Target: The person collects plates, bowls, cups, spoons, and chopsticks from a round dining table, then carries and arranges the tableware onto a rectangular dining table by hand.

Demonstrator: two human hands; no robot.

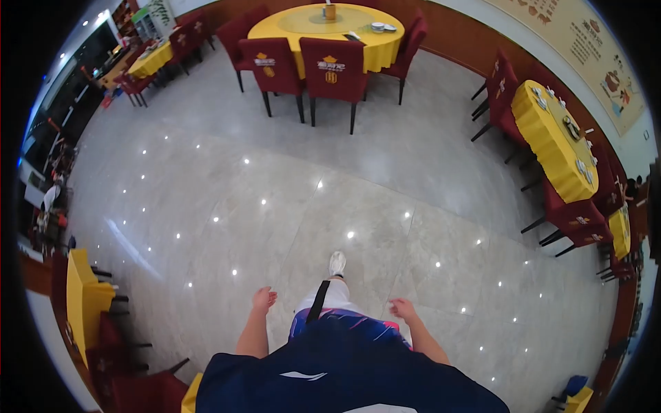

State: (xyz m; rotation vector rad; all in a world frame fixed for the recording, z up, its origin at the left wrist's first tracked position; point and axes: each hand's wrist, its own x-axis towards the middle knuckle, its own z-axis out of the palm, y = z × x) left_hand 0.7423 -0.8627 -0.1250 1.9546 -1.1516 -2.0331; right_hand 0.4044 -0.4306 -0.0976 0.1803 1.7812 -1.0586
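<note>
My left hand (264,299) hangs over the tiled floor (275,234) at the left of my body, its fingers loosely bent and a little apart, with nothing in it. On the other side, my right hand (402,308) hangs beside the pink and blue hem of my clothing (344,322). Its fingers are relaxed and partly curled, and no object shows in it. Between the hands a black strap (318,300) dangles over my white shorts. One white shoe (337,263) shows on the floor ahead.
A round table (275,31) with a yellow cloth and dark red chairs (335,72) stands ahead. On the right, an oblong yellow table (544,141) holds dishes, with chairs around it. Another yellow-covered table (82,303) is at the near left. Grey tiles lie between them.
</note>
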